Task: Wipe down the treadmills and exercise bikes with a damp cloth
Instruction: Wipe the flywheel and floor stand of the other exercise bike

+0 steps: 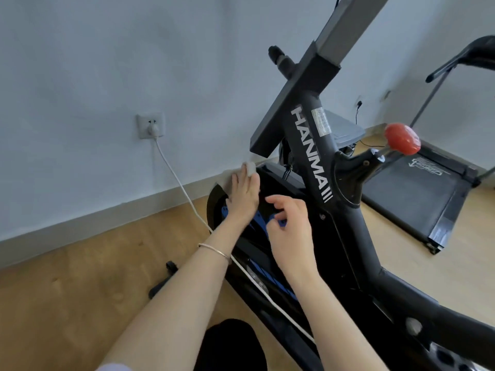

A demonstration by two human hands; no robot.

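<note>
A black exercise bike [313, 167] with white lettering on its frame fills the middle and right. My left hand [243, 195] lies flat with straight fingers on the top of the black and blue flywheel cover [217, 207]. It presses a pale cloth [227, 178] that shows just past the fingertips. One finger wears a white bandage. My right hand [290, 228] hovers over the flywheel cover beside the left hand. Its fingers are loosely curled and hold nothing. A black treadmill [417, 199] lies on the floor at the far right.
A white cable [184, 190] runs from a plug in the wall socket [150, 126] down across the flywheel side. A red knob [401, 142] sticks out from the frame. The bike's front foot [163, 286] rests on wooden floor, close to the wall's baseboard.
</note>
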